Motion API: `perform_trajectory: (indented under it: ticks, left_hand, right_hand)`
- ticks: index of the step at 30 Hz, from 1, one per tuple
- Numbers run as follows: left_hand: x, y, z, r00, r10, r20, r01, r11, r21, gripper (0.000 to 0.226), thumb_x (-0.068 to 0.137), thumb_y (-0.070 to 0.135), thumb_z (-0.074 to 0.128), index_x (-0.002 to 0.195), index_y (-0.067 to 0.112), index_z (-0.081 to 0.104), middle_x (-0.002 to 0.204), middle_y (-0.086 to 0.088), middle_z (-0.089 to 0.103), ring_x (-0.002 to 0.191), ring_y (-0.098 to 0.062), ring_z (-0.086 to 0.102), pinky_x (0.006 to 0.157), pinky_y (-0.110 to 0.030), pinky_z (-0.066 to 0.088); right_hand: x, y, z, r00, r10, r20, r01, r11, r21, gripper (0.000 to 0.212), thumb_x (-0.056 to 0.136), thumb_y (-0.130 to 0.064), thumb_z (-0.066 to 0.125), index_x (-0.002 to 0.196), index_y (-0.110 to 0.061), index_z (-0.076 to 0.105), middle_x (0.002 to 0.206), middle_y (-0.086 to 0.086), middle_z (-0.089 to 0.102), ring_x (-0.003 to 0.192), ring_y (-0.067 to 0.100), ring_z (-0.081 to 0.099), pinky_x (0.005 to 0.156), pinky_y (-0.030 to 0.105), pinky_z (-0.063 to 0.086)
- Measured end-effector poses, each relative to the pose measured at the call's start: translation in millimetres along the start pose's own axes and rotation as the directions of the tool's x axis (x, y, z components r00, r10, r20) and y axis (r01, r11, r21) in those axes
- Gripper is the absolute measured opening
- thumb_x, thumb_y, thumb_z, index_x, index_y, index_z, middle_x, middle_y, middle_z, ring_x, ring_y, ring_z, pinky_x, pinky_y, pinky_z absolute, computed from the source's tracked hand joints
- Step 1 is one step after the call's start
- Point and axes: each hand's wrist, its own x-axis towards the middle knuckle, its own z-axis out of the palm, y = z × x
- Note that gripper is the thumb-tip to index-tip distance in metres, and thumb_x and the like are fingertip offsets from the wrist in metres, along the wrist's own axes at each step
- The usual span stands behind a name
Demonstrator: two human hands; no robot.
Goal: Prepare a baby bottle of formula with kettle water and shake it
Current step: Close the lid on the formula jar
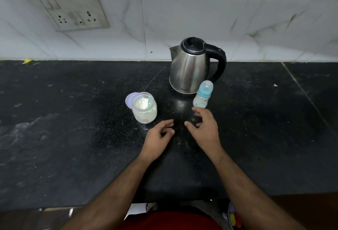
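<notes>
Reach is short for the right hand: the baby bottle stands just beyond its fingertips, slightly to the thumb side, upright on the black counter with its long axis vertical and its teal collar and clear cap on. That hand hovers with fingers loosely spread and slightly curled, holding nothing. The left hand lies further from the bottle, fingers relaxed and half bent, also empty; ahead of it and a little to its outer side sits the open jar of formula powder, with a lilac lid leaning or lying just behind the jar.

Beyond the bottle, touching or nearly so from this angle, stands the steel kettle, lid shut, spout pointing toward the left hand's side and black handle toward the right hand's side. So the right hand is the nearer one for both bottle and kettle handle, and the left for the jar.

Judging from the capped bottle, nothing has been filled yet; uncapping looks like the first step.

Small lettering sits low on the kettle body, probably a brand mark, but it is too blurred to read. The bottle shows teal printed shapes, no legible words.
</notes>
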Motion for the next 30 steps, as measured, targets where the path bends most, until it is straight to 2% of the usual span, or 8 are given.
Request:
perform_trajectory:
  ticks: [5, 11, 14, 18, 21, 25, 27, 30]
  left_hand:
    - [-17, -16, -43, 0.992, -0.034, -0.120, 0.036, 0.999, 0.016, 0.028, 0.091, 0.010, 0.067, 0.118, 0.019, 0.069, 0.112, 0.012, 0.072, 0.098, 0.003, 0.067, 0.096, -0.026, 0.052]
    - [-22, -35, -98, 0.963, -0.084, -0.258, 0.091, 0.996, 0.015, 0.025, 0.091, 0.010, 0.067, 0.108, 0.028, 0.070, 0.106, 0.012, 0.073, 0.096, -0.003, 0.069, 0.096, -0.041, 0.055]
    - [-6, -38, -113, 0.952, -0.115, -0.283, 0.121, 0.993, 0.003, 0.032, 0.090, 0.011, 0.069, 0.120, 0.021, 0.066, 0.117, 0.008, 0.069, 0.101, -0.007, 0.067, 0.099, -0.047, 0.053]
    - [16, -25, -117, 0.974, -0.137, -0.179, 0.139, 0.990, -0.001, 0.066, 0.081, 0.015, 0.081, 0.140, 0.014, 0.052, 0.138, 0.000, 0.057, 0.118, -0.014, 0.060, 0.107, -0.039, 0.048]
    - [31, -21, -116, 0.983, -0.141, -0.120, 0.151, 0.986, 0.077, 0.088, 0.069, 0.026, 0.088, 0.146, 0.019, 0.045, 0.143, 0.006, 0.053, 0.127, -0.013, 0.054, 0.111, -0.038, 0.043]
    - [43, -21, -116, 0.988, -0.136, -0.079, 0.144, 0.983, 0.114, 0.103, 0.056, 0.040, 0.088, 0.147, 0.028, 0.042, 0.140, 0.006, 0.058, 0.128, -0.010, 0.054, 0.111, -0.035, 0.041]
    - [45, -17, -116, 0.991, -0.114, -0.064, 0.121, 0.986, 0.115, 0.098, 0.060, 0.032, 0.090, 0.146, 0.029, 0.044, 0.137, 0.007, 0.060, 0.124, -0.008, 0.056, 0.108, -0.031, 0.042]
    - [48, -13, -113, 0.995, -0.078, -0.058, 0.084, 0.991, 0.105, 0.086, 0.067, 0.019, 0.089, 0.142, 0.029, 0.049, 0.130, 0.011, 0.063, 0.118, -0.005, 0.058, 0.103, -0.027, 0.045]
  right_hand:
    - [-9, -17, 45, 0.986, -0.007, 0.165, 0.005, 1.000, 0.010, 0.050, 0.076, -0.018, 0.080, 0.123, -0.019, 0.062, 0.118, -0.006, 0.059, 0.106, 0.009, 0.061, 0.081, 0.033, 0.057]
    - [6, -38, 78, 0.922, 0.134, 0.362, -0.132, 0.991, -0.030, 0.084, 0.073, -0.023, 0.084, 0.144, -0.021, 0.040, 0.135, 0.007, 0.053, 0.118, 0.016, 0.056, 0.100, 0.032, 0.048]
    - [25, -41, 87, 0.888, 0.185, 0.421, -0.173, 0.983, -0.066, 0.103, 0.068, -0.021, 0.087, 0.151, -0.022, 0.026, 0.147, 0.010, 0.044, 0.130, 0.021, 0.049, 0.108, 0.038, 0.043]
    - [44, -43, 98, 0.858, 0.197, 0.474, -0.159, 0.980, -0.119, 0.117, 0.064, -0.015, 0.088, 0.155, -0.020, 0.015, 0.154, 0.010, 0.038, 0.140, 0.023, 0.039, 0.113, 0.038, 0.036]
    - [54, -46, 104, 0.841, 0.179, 0.511, -0.138, 0.983, -0.117, 0.110, 0.066, -0.007, 0.083, 0.154, -0.019, 0.018, 0.150, 0.004, 0.045, 0.134, 0.021, 0.044, 0.100, 0.028, 0.040]
    - [58, -49, 106, 0.834, 0.168, 0.525, -0.125, 0.985, -0.117, 0.087, 0.071, -0.001, 0.072, 0.145, -0.022, 0.032, 0.133, 0.005, 0.057, 0.114, 0.018, 0.054, 0.084, 0.026, 0.043]
    - [57, -48, 106, 0.833, 0.164, 0.529, -0.124, 0.986, -0.110, 0.081, 0.072, 0.000, 0.069, 0.143, -0.023, 0.035, 0.130, 0.005, 0.059, 0.110, 0.020, 0.056, 0.084, 0.028, 0.045]
    - [56, -48, 105, 0.825, 0.148, 0.546, -0.131, 0.989, -0.071, 0.080, 0.069, -0.008, 0.066, 0.142, -0.022, 0.037, 0.133, 0.005, 0.058, 0.118, 0.021, 0.055, 0.097, 0.038, 0.047]
